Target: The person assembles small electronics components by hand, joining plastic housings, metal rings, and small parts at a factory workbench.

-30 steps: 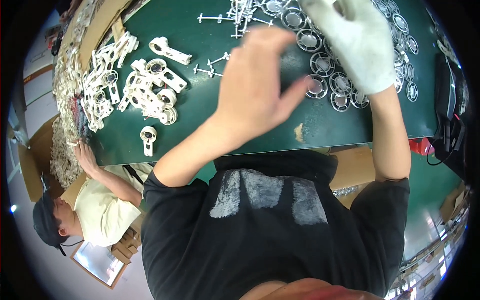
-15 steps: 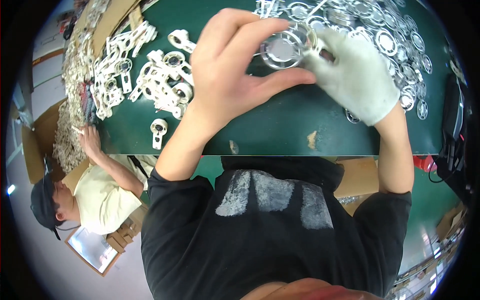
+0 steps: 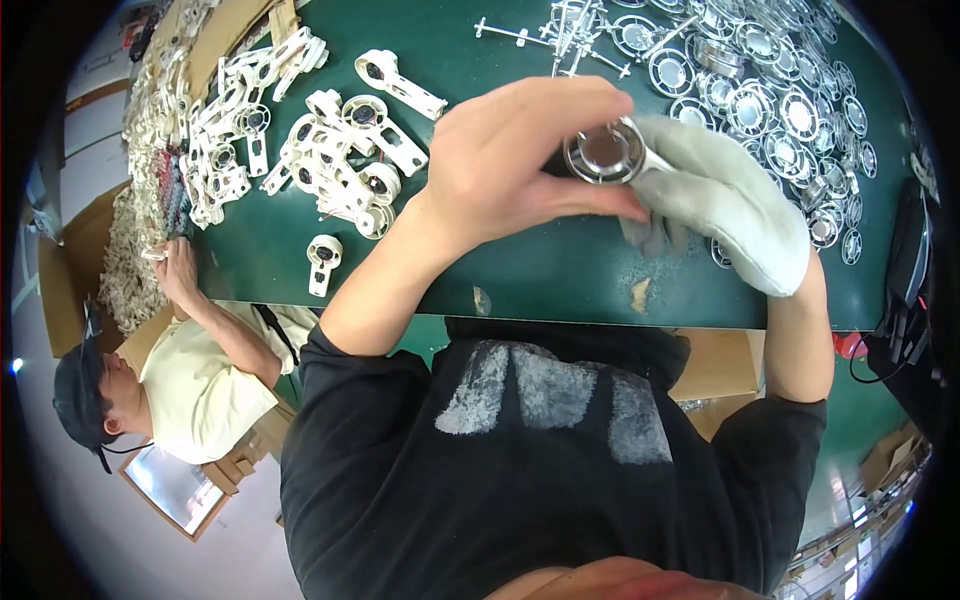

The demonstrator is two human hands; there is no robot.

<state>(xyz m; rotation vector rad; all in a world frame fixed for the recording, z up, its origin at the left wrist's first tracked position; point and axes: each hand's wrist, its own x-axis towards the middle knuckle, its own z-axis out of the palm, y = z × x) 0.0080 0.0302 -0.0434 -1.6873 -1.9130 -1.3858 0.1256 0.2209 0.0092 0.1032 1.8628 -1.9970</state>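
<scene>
Between my two hands is a round chrome ring-shaped part (image 3: 606, 152) with a brownish disc in its middle. My bare left hand (image 3: 535, 155) curls round its left side, forefinger above and thumb below. At its right edge my right hand (image 3: 725, 195), in a pale work glove, grips it from the side; those fingers partly hide each other. Behind and to the right lies a heap of similar chrome rings (image 3: 755, 108). Left of my left hand are cream plastic handle-shaped parts with round heads (image 3: 330, 165), and one lies apart (image 3: 322, 265) nearer the table edge.
Thin metal rods with crosspieces (image 3: 575, 35) lie at the far middle of the green table (image 3: 560, 285). A black bag-like object (image 3: 908, 235) is at the right edge. On the left, a co-worker's hand (image 3: 178, 272) is beside a pile of cream parts.
Both hands have come nearer to me and slightly right with the chrome part. It has turned, and my right fingers now sit lower along its side.
</scene>
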